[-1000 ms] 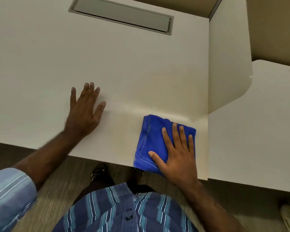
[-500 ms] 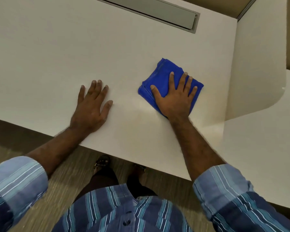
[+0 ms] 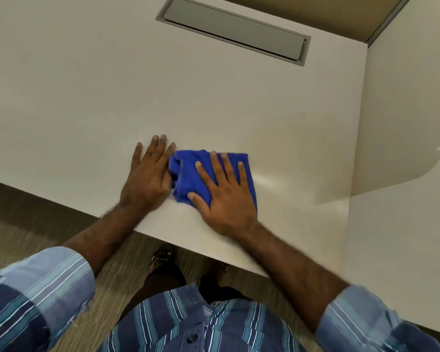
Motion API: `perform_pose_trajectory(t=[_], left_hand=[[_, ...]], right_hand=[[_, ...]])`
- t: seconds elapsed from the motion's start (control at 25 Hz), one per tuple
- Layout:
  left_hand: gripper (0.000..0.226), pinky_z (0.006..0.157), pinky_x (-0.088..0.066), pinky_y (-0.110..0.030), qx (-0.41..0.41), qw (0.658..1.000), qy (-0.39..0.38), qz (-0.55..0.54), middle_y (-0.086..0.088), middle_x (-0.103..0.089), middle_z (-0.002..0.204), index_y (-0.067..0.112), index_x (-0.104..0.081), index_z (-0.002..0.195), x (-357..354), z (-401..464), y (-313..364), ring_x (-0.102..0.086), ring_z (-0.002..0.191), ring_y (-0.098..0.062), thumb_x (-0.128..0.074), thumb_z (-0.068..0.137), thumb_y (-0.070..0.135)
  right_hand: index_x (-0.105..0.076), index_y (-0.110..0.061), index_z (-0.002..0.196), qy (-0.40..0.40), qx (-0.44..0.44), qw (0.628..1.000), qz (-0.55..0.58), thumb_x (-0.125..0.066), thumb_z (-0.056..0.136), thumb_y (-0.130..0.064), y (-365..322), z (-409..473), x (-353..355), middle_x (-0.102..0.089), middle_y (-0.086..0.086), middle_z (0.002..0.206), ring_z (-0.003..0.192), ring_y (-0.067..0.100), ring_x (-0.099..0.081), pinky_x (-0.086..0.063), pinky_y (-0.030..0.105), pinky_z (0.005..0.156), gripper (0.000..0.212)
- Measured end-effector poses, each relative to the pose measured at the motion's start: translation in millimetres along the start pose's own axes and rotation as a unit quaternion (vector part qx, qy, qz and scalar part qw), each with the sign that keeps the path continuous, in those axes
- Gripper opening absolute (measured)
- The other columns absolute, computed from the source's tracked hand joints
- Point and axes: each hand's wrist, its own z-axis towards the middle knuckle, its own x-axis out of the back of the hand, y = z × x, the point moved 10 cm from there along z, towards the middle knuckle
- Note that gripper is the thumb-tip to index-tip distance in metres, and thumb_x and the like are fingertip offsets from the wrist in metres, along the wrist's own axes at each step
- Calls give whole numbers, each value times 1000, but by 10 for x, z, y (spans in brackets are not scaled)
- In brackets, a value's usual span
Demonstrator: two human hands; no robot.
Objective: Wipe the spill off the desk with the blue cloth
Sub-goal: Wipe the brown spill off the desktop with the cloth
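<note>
Left hand (image 3: 148,179) flat on desk (image 3: 87,97), palm down, fingers together, pointing away from body; holds nothing. Its thumb side touches left edge of blue cloth (image 3: 188,174). Cloth lies near front edge of desk, bunched and creased at left end, flatter at right; long axis runs left-right, roughly parallel to front edge. Right hand (image 3: 224,196) pressed flat on cloth, fingers splayed wide, pointing away and slightly left; presses, no pinch. Faint wet sheen (image 3: 269,181) on desk just right of cloth. Grey cable hatch (image 3: 234,29) far back.
</note>
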Motion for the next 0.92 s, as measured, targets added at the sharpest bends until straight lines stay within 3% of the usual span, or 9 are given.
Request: perform_pose_trajectory(t=[0.12,0.24,0.36,0.48,0.64,0.8,0.92], left_hand=[[58,132,-7,-55,12,1000,6,-4,-11,-24,174,11,-30,164,23,5,-2,-15,164,-24,-28,110,30],[57,132,-9,-57,8,1000,18,-1,-12,-25,173,10,-33,163,45,-16,39,-16,163,-25,-29,110,31],[59,133,-6,-54,23,1000,-3,-2,-10,-23,174,12,-32,164,12,-19,11,-12,164,-23,-28,110,37],[63,133,-4,-54,24,1000,-20,6,-10,-19,175,13,-29,165,-19,-12,11,-9,165,-22,-27,111,46],[66,133,0,-53,21,999,-42,7,-10,-14,176,14,-23,166,-41,-27,17,-5,165,-23,-27,111,50],[68,132,4,-53,22,997,-74,10,-13,-9,177,12,-17,167,-50,-39,54,-2,165,-25,-27,112,50],[67,131,5,-56,31,995,-96,19,-17,-10,176,7,-20,166,16,-87,152,-3,165,-30,-28,112,46]], right_hand=[[-22,-33,172,11,-39,999,-20,-29,106,-71,420,535,116,-15,2,182,169,27,-10,-5,58,134,76],[-22,-31,172,25,-148,988,-28,-29,108,-69,1110,655,293,-18,5,181,169,30,-12,-2,55,135,74],[-15,-28,173,31,-257,966,-31,-25,111,-66,1781,271,429,-15,8,182,169,31,-8,-2,56,135,74],[-11,-26,174,17,-309,951,-6,-24,111,-64,1991,-290,444,-10,9,182,169,31,-5,-4,59,135,74],[-18,-28,173,18,-262,965,-15,-29,111,-62,1222,-723,366,-14,11,181,169,34,-10,-5,59,135,71],[-14,-34,173,-39,-104,993,34,-27,110,-63,-152,-922,4,-3,5,183,170,29,3,-2,57,136,70],[-15,-36,172,-87,-12,994,68,-29,113,-56,-626,-1341,-58,0,-3,183,169,18,9,1,53,137,64]])
